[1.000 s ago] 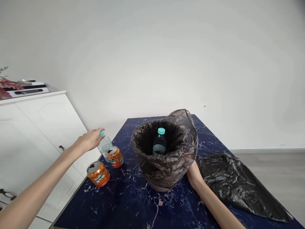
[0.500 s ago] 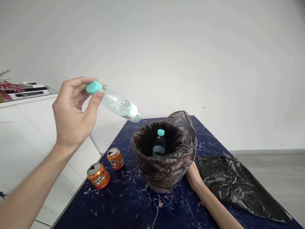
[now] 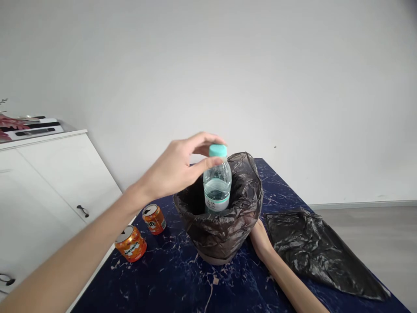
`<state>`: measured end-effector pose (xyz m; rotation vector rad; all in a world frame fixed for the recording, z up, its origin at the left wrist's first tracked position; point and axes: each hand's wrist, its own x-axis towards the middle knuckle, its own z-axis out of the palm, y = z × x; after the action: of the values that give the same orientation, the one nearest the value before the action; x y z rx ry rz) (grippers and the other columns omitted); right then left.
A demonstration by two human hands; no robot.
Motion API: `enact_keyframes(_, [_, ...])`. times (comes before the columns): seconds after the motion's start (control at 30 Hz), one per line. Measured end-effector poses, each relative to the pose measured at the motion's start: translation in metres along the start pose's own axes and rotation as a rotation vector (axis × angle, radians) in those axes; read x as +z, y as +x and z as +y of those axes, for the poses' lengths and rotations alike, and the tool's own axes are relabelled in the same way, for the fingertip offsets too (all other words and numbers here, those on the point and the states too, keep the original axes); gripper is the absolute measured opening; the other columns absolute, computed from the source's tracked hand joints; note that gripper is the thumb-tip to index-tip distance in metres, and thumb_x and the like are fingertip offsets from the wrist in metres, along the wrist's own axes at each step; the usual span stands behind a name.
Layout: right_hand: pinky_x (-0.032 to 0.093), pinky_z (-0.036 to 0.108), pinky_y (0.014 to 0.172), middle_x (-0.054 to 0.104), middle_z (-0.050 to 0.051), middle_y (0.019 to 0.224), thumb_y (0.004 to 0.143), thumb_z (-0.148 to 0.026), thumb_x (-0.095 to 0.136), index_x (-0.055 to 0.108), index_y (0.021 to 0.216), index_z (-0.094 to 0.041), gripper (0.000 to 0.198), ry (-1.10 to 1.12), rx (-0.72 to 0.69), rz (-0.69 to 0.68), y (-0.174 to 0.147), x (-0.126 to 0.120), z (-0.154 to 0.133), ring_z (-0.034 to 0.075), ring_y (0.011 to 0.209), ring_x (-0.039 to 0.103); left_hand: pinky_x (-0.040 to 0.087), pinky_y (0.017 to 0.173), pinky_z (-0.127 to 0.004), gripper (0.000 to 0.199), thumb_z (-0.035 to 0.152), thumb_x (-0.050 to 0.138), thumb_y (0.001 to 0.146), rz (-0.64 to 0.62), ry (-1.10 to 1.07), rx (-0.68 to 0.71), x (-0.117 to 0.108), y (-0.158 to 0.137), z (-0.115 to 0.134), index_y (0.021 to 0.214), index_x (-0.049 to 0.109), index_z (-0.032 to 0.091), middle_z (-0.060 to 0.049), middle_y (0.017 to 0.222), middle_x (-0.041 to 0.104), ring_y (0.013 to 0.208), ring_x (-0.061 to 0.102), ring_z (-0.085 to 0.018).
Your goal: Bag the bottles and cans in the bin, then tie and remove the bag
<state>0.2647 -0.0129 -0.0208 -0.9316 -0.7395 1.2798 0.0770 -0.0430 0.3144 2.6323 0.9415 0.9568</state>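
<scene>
My left hand (image 3: 192,167) pinches a clear plastic bottle (image 3: 217,187) at its neck, just under the turquoise cap. The bottle is upright, its lower part down inside a trash bin lined with a black plastic bag (image 3: 224,234). Liquid shows in the bottle above a pale label. My right hand (image 3: 259,239) rests against the bin's right side, its fingers hidden by the overhanging bag. Two orange soda cans, one nearer (image 3: 130,244) and one farther (image 3: 154,218), stand left of the bin beneath my left forearm. No other bottle is visible inside the bin now.
A folded black plastic bag (image 3: 319,252) lies on the dark blue marbled table (image 3: 169,282), to the right of my right forearm. On the left stands a white cabinet (image 3: 65,174) with objects on top. A pale wall (image 3: 293,87) rises behind the table.
My left hand has carried the bottle right and down, from tilted in the air to upright in the bin's mouth. The bottle seen inside earlier is now hidden. My right hand stays at the bin.
</scene>
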Motion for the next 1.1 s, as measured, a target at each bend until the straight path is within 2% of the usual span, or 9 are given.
enact_keyframes(0.17, [0.060,0.041,0.091,0.084,0.004,0.107,0.076,-0.065,0.081,0.080,0.097,-0.026,0.044,0.016,0.000,-0.011,0.000,0.001,-0.001,0.033,0.104,0.073,0.060,0.101,-0.039,0.032,0.036,0.070,0.103,-0.253,-0.040,-0.142,0.026,0.003,-0.013,0.132,0.069,0.024,-0.006,0.131,0.079,0.115,0.077,-0.023])
enact_keyframes(0.33, [0.058,0.038,0.091,0.083,0.003,0.117,0.077,-0.064,0.081,0.080,0.104,-0.027,0.045,0.033,-0.016,-0.014,0.000,0.001,-0.001,0.030,0.105,0.072,0.058,0.096,-0.037,0.033,0.037,0.070,0.103,-0.426,0.052,-0.172,0.050,0.003,-0.030,0.133,0.070,0.022,-0.009,0.134,0.077,0.118,0.074,-0.026])
enact_keyframes(0.47, [0.056,0.033,0.074,0.080,0.003,0.091,0.078,-0.065,0.080,0.075,0.088,-0.026,0.040,0.035,-0.017,-0.024,0.004,-0.001,0.002,0.025,0.083,0.069,0.055,0.079,-0.032,0.034,0.026,0.067,0.102,-0.543,0.186,-0.108,0.067,0.004,-0.037,0.135,0.068,0.017,-0.014,0.127,0.078,0.107,0.076,-0.028])
enact_keyframes(0.6, [0.052,0.031,0.065,0.073,0.002,0.077,0.082,-0.068,0.076,0.074,0.089,-0.024,0.044,0.034,-0.013,-0.047,0.007,-0.001,0.005,0.020,0.067,0.062,0.051,0.067,-0.031,0.023,0.014,0.063,0.099,-0.646,0.239,-0.082,0.070,0.003,-0.034,0.121,0.071,0.013,-0.014,0.110,0.080,0.091,0.078,-0.027])
enact_keyframes(0.67, [0.052,0.031,0.064,0.073,0.002,0.077,0.081,-0.069,0.076,0.074,0.089,-0.023,0.046,0.032,-0.012,-0.051,0.008,-0.001,0.006,0.019,0.066,0.062,0.055,0.077,-0.032,0.024,0.014,0.063,0.100,-0.606,0.176,-0.085,0.066,0.002,-0.032,0.123,0.071,0.014,-0.013,0.118,0.081,0.101,0.078,-0.026])
enact_keyframes(0.8, [0.053,0.031,0.065,0.072,0.002,0.077,0.081,-0.069,0.078,0.074,0.089,-0.024,0.046,0.027,-0.016,-0.051,0.008,-0.001,0.007,0.018,0.066,0.062,0.056,0.098,-0.037,0.027,0.030,0.055,0.110,-0.367,0.117,-0.086,0.055,-0.001,-0.026,0.128,0.073,0.021,-0.008,0.129,0.080,0.115,0.075,-0.023])
enact_keyframes(0.9, [0.054,0.032,0.065,0.072,0.001,0.076,0.081,-0.070,0.078,0.075,0.087,-0.025,0.045,0.016,-0.023,-0.048,0.007,-0.001,0.006,0.019,0.066,0.062,0.057,0.091,-0.034,0.037,0.044,0.046,0.114,-0.219,0.065,-0.106,0.052,-0.007,-0.012,0.122,0.074,0.021,-0.007,0.119,0.081,0.105,0.076,-0.019])
enact_keyframes(1.0, [0.055,0.033,0.066,0.071,0.002,0.074,0.080,-0.072,0.077,0.076,0.087,-0.026,0.047,-0.005,-0.032,-0.045,0.006,-0.001,0.005,0.020,0.068,0.064,0.056,0.074,-0.031,0.047,0.060,0.059,0.105,-0.202,0.091,-0.105,0.057,-0.015,0.005,0.126,0.069,0.019,-0.006,0.102,0.078,0.087,0.074,-0.018])
enact_keyframes(1.1, [0.056,0.035,0.066,0.073,0.003,0.076,0.082,-0.073,0.076,0.079,0.091,-0.025,0.049,-0.037,-0.041,-0.039,0.004,0.000,0.003,0.023,0.070,0.066,0.053,0.065,-0.030,0.045,0.046,0.062,0.105,-0.220,0.210,-0.004,0.072,-0.022,0.015,0.139,0.060,0.016,-0.003,0.091,0.075,0.073,0.070,-0.017])
